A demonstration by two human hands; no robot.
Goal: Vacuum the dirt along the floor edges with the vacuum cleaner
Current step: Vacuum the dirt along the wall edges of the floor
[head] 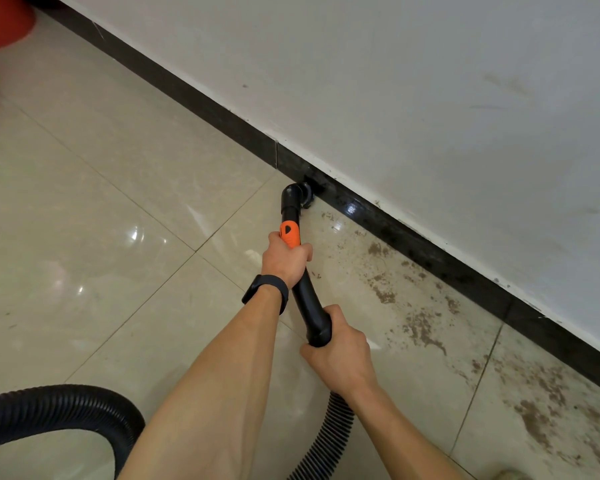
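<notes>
Glossy beige tiled floor (118,202) with thin grout lines, light reflected in bright patches on the tiles, white painted wall (395,81) marked by grey scuffs, black skirting board (194,100) fitted along its foot, blurred red object (4,19) noted at upper left

Scene lit evenly and fairly brightly by diffuse indoor light; source not seen. Small white glare spots reflected on glossy floor (136,233), another on black skirting (352,207). Shadows kept soft and faint, barely cast beside vacuum wand (309,299). Wall (430,81) rendered flat grey-white. Centre held sharp, dirt (423,327) resolved clearly. Red object (4,22) in top-left corner smeared, out of focus. Wide-angle stretch noted at edges, hose (49,403) enlarged at lower left
</notes>
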